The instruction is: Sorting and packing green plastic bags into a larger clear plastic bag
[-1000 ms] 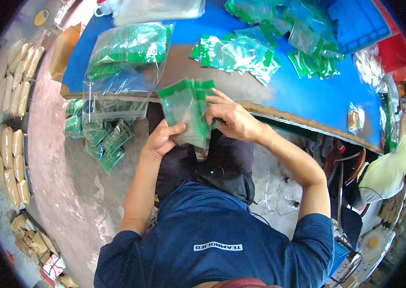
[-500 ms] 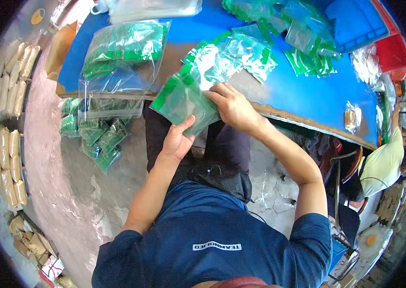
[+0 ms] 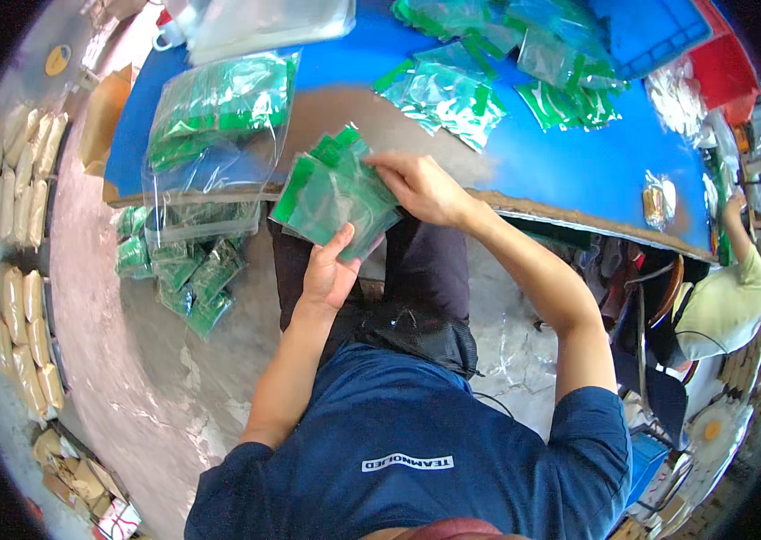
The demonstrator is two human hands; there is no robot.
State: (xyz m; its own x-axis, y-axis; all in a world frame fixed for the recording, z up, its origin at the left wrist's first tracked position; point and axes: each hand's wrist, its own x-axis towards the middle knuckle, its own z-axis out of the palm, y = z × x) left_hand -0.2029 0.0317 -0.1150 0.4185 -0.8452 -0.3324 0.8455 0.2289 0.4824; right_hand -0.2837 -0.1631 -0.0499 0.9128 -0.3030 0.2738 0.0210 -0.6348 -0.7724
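My left hand (image 3: 333,272) is closed round the lower edge of a fanned stack of green and clear plastic packets (image 3: 331,198), its thumb on top. The stack hangs over my lap at the table's front edge. At the stack's upper right side, my right hand (image 3: 421,186) has its fingers bent and pinched against the packets' edge. Beyond them, a loose pile of similar green packets (image 3: 448,97) lies on the blue table (image 3: 569,184). To the left, a large clear bag (image 3: 209,171) holds rows of green packets (image 3: 223,99).
More packets (image 3: 569,49) lie at the back right beside a blue tray (image 3: 655,40) and a red bin (image 3: 729,63). Clear bags (image 3: 272,27) are stacked at the back left. Filled green bags (image 3: 187,274) rest below the table's left end. Another person (image 3: 718,306) is at the far right.
The stack in my left hand now looks thicker and more fanned, and stands apart from the table pile, which is smaller. My right hand has moved slightly left, and the view has shifted a little.
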